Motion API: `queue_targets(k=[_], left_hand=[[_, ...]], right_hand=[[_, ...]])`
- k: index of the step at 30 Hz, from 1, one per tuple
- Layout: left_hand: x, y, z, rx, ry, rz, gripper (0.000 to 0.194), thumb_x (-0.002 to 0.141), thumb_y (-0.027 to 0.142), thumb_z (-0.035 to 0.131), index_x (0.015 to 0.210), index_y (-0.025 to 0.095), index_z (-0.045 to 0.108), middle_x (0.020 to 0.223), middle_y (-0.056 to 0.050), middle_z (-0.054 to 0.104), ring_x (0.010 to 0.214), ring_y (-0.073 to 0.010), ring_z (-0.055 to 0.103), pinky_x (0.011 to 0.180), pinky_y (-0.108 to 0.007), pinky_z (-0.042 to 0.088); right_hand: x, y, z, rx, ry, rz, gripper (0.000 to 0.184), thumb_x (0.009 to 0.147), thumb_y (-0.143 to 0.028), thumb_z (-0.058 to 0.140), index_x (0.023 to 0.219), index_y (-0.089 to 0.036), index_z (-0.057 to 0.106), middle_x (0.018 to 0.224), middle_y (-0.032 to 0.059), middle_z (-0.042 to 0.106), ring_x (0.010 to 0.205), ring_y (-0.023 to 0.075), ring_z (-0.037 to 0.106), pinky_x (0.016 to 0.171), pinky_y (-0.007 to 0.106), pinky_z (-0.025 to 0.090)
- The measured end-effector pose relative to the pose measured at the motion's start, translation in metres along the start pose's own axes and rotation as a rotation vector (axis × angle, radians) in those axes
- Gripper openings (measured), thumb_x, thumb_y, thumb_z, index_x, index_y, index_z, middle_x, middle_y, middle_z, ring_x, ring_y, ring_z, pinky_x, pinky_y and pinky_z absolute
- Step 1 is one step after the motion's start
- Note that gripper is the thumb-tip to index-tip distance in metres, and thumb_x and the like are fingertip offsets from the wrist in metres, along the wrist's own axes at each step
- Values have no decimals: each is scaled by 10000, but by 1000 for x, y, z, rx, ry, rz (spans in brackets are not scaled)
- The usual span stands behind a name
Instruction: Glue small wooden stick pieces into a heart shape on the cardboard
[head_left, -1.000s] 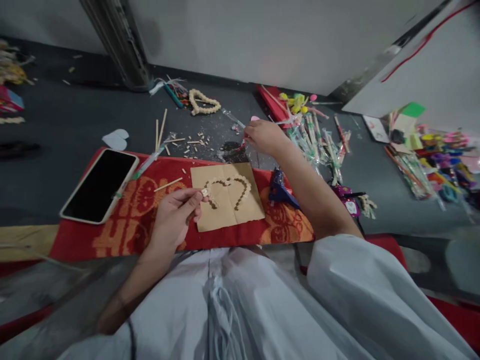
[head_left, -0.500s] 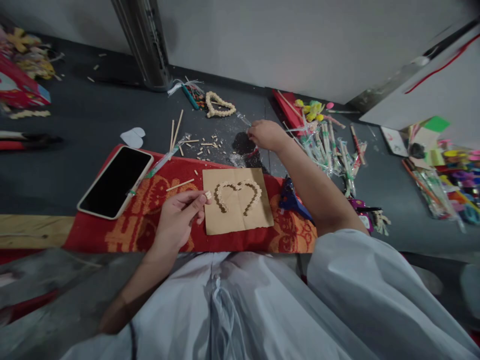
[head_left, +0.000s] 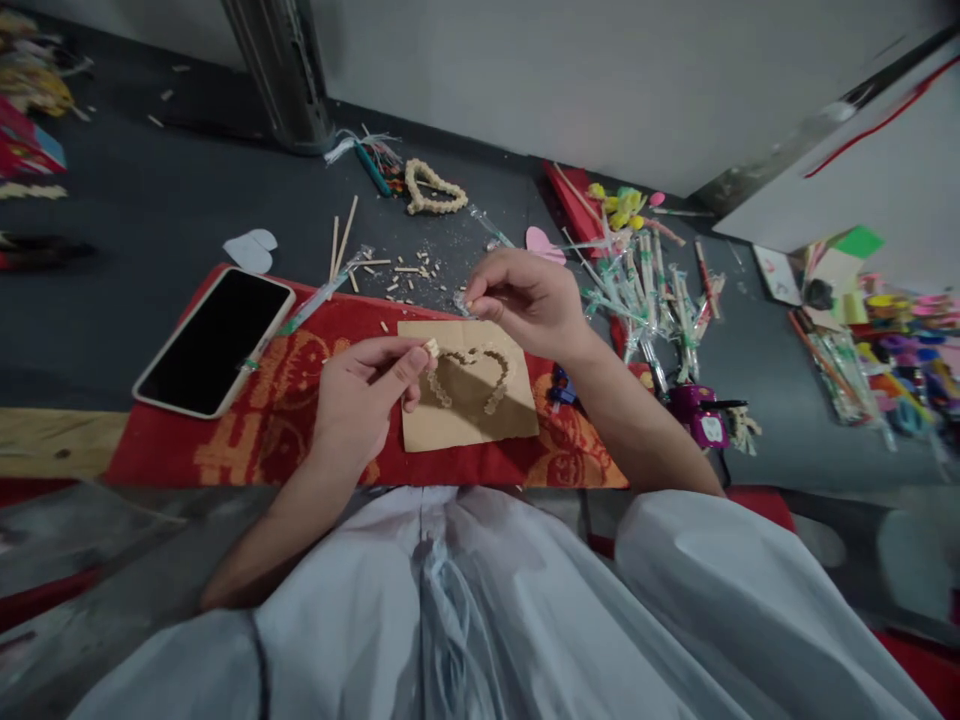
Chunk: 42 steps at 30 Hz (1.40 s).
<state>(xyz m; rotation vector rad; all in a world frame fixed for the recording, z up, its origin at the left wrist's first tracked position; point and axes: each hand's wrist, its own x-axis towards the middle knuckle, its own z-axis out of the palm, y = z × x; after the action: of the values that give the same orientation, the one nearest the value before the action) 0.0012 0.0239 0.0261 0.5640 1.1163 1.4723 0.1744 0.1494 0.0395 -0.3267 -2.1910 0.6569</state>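
Observation:
My left hand point(head_left: 365, 395) is closed, pinching a small cluster of pale cut stick pieces point(head_left: 432, 348) between thumb and index finger, over the left side of a brown paper square point(head_left: 420, 425). On the paper lies a heart outline of short pale stick pieces point(head_left: 495, 390), its bottom point open. My right hand point(head_left: 532, 300) is closed in a pinch just above the paper's top edge; what its fingertips hold is too small to make out. Behind the hands, cut stick bits point(head_left: 420, 268) are scattered on the dark table.
A finished stick heart point(head_left: 435, 188) lies at the back. A phone point(head_left: 217, 340) rests on the red cloth point(head_left: 187, 440) at left. White paper heart point(head_left: 251, 250), pink paper heart point(head_left: 544, 243), wrapped sticks point(head_left: 652, 285) and a purple item point(head_left: 697, 415) lie around. A metal post point(head_left: 289, 80) stands behind.
My right hand has come back from the table toward the paper, uncovering the pink paper heart. My left hand, still pinching the cluster, has moved slightly up and right. The view has shifted a little.

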Motion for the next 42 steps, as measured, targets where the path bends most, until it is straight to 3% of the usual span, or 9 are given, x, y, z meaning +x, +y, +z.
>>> queue_targets(k=[5,13,17,23,30,36,42], left_hand=[[-6,2,6,4,-57,29,317,520,401,966,675,213,763,590,-10,665,395,-65,465,351,-198,357],[-13,0,6,18,-51,18,294,523,368,961,669,212,758,592,-14,678,396,-63,472,352,-186,338],[-15,-1,5,14,-67,26,267,562,364,952,680,215,764,633,-34,700,408,-67,480,354,-191,336],[-17,-1,6,50,-49,23,232,639,379,924,666,231,748,631,-29,683,409,-78,481,360,-219,336],[-16,-2,6,62,-32,32,286,568,430,950,653,246,748,610,-17,669,406,-83,462,359,-234,327],[-17,1,6,84,-30,63,406,477,542,966,620,245,729,574,-1,656,386,-77,455,351,-234,328],[-17,0,3,123,-20,55,365,556,505,949,633,236,715,620,-13,681,398,-76,461,359,-238,333]], right_hand=[[-2,-27,3,-40,8,-97,165,986,-308,615,911,-167,653,808,-9,671,780,71,653,711,214,520],[-8,-46,6,-113,-32,-138,176,1017,-297,559,944,-157,635,851,-12,662,849,72,668,767,220,538],[-9,-48,9,-152,-57,-83,258,1042,-354,497,933,-168,638,854,3,659,836,85,664,755,240,545],[-11,-49,11,-138,-74,-65,232,1039,-319,497,938,-173,645,853,5,655,844,91,665,772,257,543],[-14,-47,14,-143,-80,-81,170,1024,-279,523,962,-178,645,874,9,659,877,109,666,806,280,556],[-13,-46,16,-96,-26,-111,132,1002,-260,576,930,-179,652,857,-8,677,856,88,673,775,234,548],[-12,-45,17,-122,-50,-93,172,1008,-281,557,919,-187,670,853,-2,680,845,98,678,767,249,554]])
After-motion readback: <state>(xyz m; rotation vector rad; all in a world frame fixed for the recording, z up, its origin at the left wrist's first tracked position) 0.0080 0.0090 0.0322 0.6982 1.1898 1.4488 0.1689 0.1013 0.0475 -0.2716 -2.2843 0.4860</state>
